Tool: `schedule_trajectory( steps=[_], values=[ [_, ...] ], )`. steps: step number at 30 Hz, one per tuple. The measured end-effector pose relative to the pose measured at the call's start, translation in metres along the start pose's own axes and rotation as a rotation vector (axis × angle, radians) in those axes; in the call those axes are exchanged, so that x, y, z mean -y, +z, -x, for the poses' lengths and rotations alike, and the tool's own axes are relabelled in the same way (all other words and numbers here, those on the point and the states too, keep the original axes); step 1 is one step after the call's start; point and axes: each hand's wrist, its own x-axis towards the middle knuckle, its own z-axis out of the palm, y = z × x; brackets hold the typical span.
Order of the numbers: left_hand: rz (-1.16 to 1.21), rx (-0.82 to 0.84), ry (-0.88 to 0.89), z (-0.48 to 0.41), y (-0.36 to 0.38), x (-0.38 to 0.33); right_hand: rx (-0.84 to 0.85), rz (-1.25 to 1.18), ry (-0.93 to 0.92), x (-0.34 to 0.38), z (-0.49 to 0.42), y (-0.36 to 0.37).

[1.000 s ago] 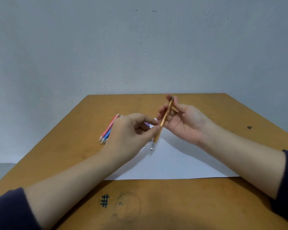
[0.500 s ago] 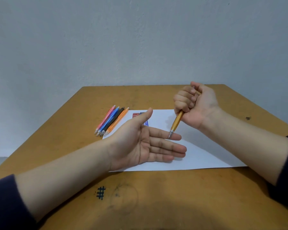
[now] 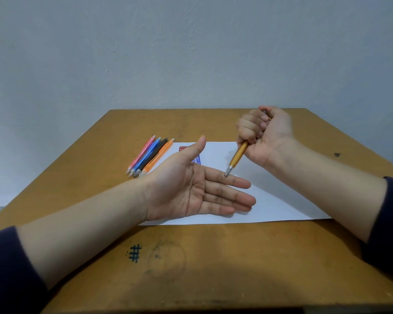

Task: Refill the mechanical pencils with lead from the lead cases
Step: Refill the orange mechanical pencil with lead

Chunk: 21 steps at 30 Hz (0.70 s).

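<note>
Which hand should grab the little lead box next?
Probably the left hand: it is open and empty, nearest the lead case. The right hand is busy gripping the orange pencil.

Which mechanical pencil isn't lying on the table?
The orange pencil gripped in the right hand, tip toward the left hand; the other pencils lie bunched on the table.

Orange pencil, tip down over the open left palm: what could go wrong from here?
The orange pencil points its tip at the index finger of the left hand; any lead clicked out may snap there or roll off the palm onto the paper. The right hand grips it in a full fist, so tip control looks coarse.
</note>
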Motion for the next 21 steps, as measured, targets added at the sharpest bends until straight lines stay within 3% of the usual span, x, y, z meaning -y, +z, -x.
schedule_trajectory(
  steps=[21],
  values=[
    [-0.001, -0.016, 0.002, 0.0008, -0.0004, -0.0001, -0.026, 0.019, -0.018, -0.002, 0.0006, 0.0]
  ],
)
